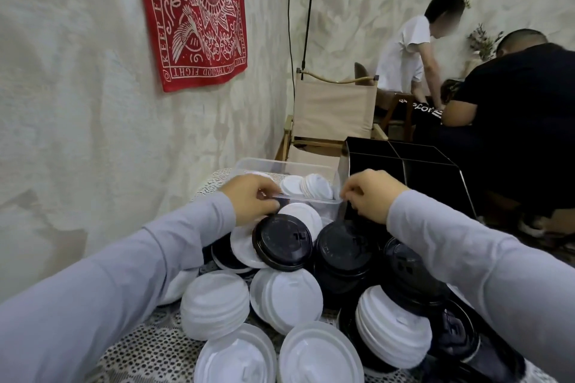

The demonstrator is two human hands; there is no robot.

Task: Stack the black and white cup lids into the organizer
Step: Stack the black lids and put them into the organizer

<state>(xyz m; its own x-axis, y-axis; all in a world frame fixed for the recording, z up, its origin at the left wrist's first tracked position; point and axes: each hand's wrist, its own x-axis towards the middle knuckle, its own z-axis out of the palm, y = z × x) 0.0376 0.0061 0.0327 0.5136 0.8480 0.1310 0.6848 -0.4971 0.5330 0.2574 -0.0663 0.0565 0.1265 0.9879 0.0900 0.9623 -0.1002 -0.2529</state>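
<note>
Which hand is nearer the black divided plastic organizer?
Right. The right hand sits at the near-left corner of the black divided organizer; the left hand is further left, at the rim of the clear plastic container.

We see white cup lids (214, 305) and black cup lids (281, 241) heaped in nested stacks on the near tabletop (149, 348), more white ones inside the clear bin (249, 165); the black divided organizer (435, 177) stands far right.

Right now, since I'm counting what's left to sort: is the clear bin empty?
Not empty: white lids lie inside the clear bin, some stacked on edge, visible over its near rim.
</note>
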